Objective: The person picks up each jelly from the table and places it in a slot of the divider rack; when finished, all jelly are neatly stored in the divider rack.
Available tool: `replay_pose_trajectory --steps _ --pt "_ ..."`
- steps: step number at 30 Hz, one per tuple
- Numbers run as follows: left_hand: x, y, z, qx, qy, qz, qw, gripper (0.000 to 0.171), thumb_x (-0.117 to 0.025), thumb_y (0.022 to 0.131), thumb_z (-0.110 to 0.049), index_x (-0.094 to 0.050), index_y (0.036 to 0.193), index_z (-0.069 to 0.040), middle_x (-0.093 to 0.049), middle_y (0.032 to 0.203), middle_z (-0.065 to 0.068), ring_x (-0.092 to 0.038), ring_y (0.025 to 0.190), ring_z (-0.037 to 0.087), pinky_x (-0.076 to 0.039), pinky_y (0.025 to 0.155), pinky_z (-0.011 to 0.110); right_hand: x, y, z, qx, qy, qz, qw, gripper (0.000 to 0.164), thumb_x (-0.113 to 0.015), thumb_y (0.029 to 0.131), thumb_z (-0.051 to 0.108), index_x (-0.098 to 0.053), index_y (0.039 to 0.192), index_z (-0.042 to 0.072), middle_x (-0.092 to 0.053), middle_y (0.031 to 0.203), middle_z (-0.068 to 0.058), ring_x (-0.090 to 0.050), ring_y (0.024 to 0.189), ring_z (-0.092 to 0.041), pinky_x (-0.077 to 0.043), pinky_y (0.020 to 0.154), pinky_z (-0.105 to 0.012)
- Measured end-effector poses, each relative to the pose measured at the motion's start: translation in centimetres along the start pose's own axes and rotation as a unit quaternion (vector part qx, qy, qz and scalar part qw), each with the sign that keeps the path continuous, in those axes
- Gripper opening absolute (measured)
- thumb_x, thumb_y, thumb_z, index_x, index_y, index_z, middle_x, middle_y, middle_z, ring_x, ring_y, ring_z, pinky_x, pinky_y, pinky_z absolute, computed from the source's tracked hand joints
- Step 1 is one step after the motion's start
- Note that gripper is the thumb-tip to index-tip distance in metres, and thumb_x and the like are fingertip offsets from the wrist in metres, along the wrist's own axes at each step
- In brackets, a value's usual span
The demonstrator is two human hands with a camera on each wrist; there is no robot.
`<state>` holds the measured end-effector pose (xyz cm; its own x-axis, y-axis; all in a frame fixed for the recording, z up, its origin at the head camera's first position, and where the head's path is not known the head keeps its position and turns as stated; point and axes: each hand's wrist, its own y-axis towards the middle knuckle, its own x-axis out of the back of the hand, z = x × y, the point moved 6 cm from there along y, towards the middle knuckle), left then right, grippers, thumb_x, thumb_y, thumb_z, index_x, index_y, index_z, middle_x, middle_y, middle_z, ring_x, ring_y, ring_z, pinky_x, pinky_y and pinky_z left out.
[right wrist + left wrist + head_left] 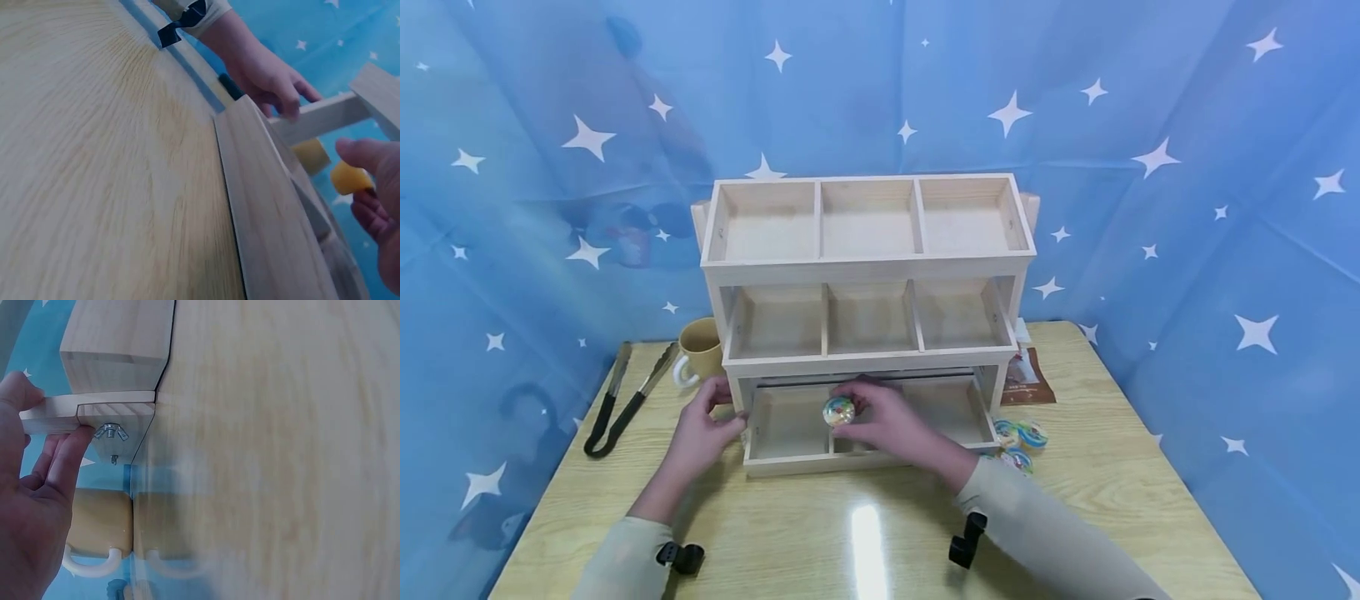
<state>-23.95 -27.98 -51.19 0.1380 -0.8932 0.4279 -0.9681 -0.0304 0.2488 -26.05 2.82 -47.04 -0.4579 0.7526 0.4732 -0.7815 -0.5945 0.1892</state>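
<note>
A three-tier wooden rack (868, 272) stands on the table, each tier split by dividers. My right hand (887, 421) pinches a small jelly cup (838, 411) with a colourful round lid, over the bottom tray (790, 467) near its left divider. Seen from the right wrist, the jelly cup (349, 179) has a yellow body between thumb and fingers. My left hand (698, 433) holds the rack's lower left side. In the left wrist view its thumb and fingers grip a wooden side piece (53, 415) beside a wing nut (111, 430).
Several more jelly cups (1017, 446) lie right of the rack, in front of a brown packet (1028, 383). On the left are a tan mug (703, 348) with a white handle and black-handled tongs (623, 412). A blue star-patterned curtain (865, 83) hangs behind.
</note>
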Motion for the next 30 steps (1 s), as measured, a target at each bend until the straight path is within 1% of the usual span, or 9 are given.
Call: replay_pose_trajectory --steps 6,11,13,16,18,20,23,25,30 --pt "0.0 0.1 0.2 0.009 0.013 -0.001 0.9999 0.050 -0.080 0.093 0.004 -0.061 0.137 -0.007 -0.070 0.127 0.014 -0.063 0.115 0.022 -0.059 0.085 0.027 -2.5 2.6 -0.2 -0.024 -0.018 0.032 0.999 0.058 -0.093 0.091 0.016 -0.069 0.143 0.008 -0.072 0.109 0.006 -0.068 0.097 -0.010 -0.059 0.087 -0.029" --pt "0.0 0.2 0.2 0.004 0.019 0.003 0.9998 0.050 -0.079 0.094 0.003 -0.059 0.140 -0.006 -0.069 0.128 0.015 -0.063 0.116 0.022 -0.058 0.086 0.028 -4.1 4.2 0.0 -0.024 -0.026 0.060 0.998 0.059 -0.091 0.094 0.019 -0.066 0.146 0.009 -0.071 0.111 0.006 -0.067 0.098 -0.008 -0.059 0.088 -0.027" --pt "0.0 0.2 0.2 0.002 0.019 0.003 0.9998 0.050 -0.079 0.094 0.003 -0.059 0.140 -0.006 -0.069 0.128 0.015 -0.063 0.115 0.019 -0.058 0.086 0.028 -4.8 4.7 0.0 -0.023 -0.027 0.069 0.997 0.058 -0.090 0.094 0.019 -0.066 0.146 0.009 -0.071 0.113 0.006 -0.066 0.097 -0.007 -0.059 0.085 -0.026" --pt "-0.1 0.2 0.1 0.001 0.012 0.005 0.9999 0.050 -0.078 0.094 0.004 -0.059 0.140 -0.005 -0.069 0.128 0.016 -0.063 0.114 0.016 -0.059 0.084 0.026 -5.8 5.2 0.1 -0.029 -0.024 0.083 0.996 0.058 -0.090 0.095 0.018 -0.065 0.146 0.008 -0.071 0.115 0.004 -0.067 0.083 -0.008 -0.061 0.070 -0.027" --pt "0.0 0.2 0.0 0.001 0.007 0.006 1.0000 0.051 -0.078 0.094 0.004 -0.058 0.140 -0.005 -0.068 0.128 0.016 -0.062 0.113 0.015 -0.060 0.083 0.026 -6.5 5.6 0.3 -0.029 -0.027 0.093 0.995 0.056 -0.089 0.096 0.016 -0.065 0.146 0.007 -0.071 0.116 0.003 -0.067 0.078 -0.008 -0.061 0.064 -0.027" --pt "-0.1 0.2 0.0 0.002 0.002 0.007 1.0000 0.051 -0.077 0.094 0.005 -0.058 0.140 -0.005 -0.067 0.128 0.017 -0.062 0.113 0.015 -0.061 0.081 0.025 -7.1 6.0 0.4 -0.024 -0.036 0.100 0.994 0.054 -0.089 0.095 0.014 -0.066 0.144 0.006 -0.072 0.117 0.002 -0.067 0.079 -0.007 -0.061 0.066 -0.026" --pt "-0.1 0.2 0.0 0.004 -0.006 0.007 0.9999 0.052 -0.077 0.093 0.007 -0.057 0.139 -0.003 -0.067 0.128 0.018 -0.062 0.112 0.017 -0.062 0.079 0.025 -8.0 6.5 0.5 -0.017 -0.056 0.108 0.992 0.050 -0.088 0.095 0.011 -0.068 0.141 0.007 -0.073 0.117 0.002 -0.067 0.092 -0.002 -0.059 0.079 -0.021" --pt "-0.1 0.3 0.0 0.004 -0.012 0.009 0.9999 0.052 -0.076 0.092 0.008 -0.056 0.139 -0.002 -0.066 0.128 0.019 -0.061 0.112 0.016 -0.063 0.078 0.026 -8.5 6.9 0.4 -0.017 -0.068 0.114 0.991 0.048 -0.089 0.093 0.010 -0.069 0.138 0.008 -0.073 0.116 0.004 -0.066 0.096 -0.001 -0.057 0.085 -0.019" --pt "-0.2 0.3 0.0 0.009 -0.019 0.012 0.9997 0.051 -0.076 0.091 0.009 -0.056 0.137 -0.002 -0.065 0.127 0.020 -0.061 0.111 0.014 -0.063 0.078 0.025 -9.6 7.6 0.1 -0.018 -0.100 0.132 0.986 0.046 -0.091 0.091 0.011 -0.071 0.132 0.008 -0.072 0.114 0.004 -0.065 0.096 -0.002 -0.054 0.086 -0.018"
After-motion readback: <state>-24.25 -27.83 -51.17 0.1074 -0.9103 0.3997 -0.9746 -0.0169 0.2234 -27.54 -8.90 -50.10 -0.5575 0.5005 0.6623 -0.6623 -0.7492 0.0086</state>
